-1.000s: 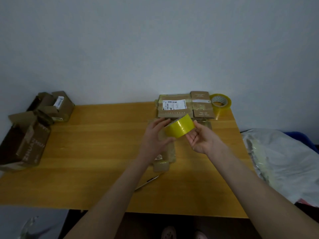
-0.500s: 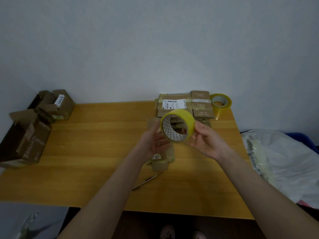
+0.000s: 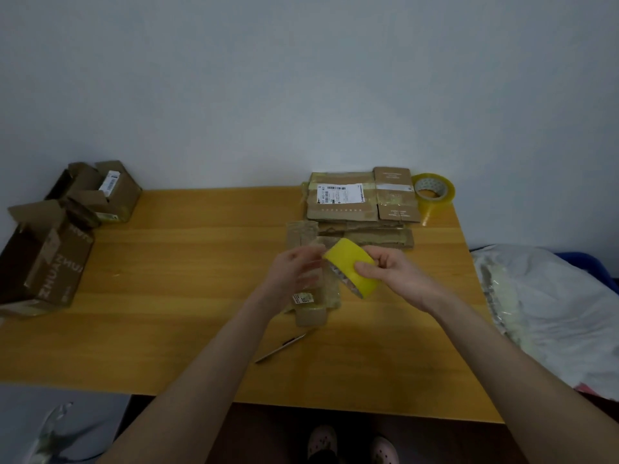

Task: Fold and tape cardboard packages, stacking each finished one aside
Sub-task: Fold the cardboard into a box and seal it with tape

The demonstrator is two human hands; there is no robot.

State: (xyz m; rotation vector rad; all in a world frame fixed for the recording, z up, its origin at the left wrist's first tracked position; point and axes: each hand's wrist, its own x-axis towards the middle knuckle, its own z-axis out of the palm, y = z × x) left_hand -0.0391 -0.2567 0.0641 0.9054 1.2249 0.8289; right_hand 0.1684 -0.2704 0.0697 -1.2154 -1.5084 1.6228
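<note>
Two arms, both bare w/ no sleeve showing anywhere up to the frame's bottom edge. L forearm (image 3: 207,363) and R forearm (image 3: 502,356) both long and slim. L hand (image 3: 294,272) is motion-blurred, so finger detail can't be read. R hand (image 3: 395,276) is sharper, w/ thumb and knuckles plain. Below the table (image 3: 167,296) near edge, approx. mid-width, sit two feet in pale pinkish clog-type shoes: L clog (image 3: 322,442) and R clog (image 3: 385,448), rounded toes, uppers dotted w/ small round vent holes. Rest of legs too dark to tell.
</note>
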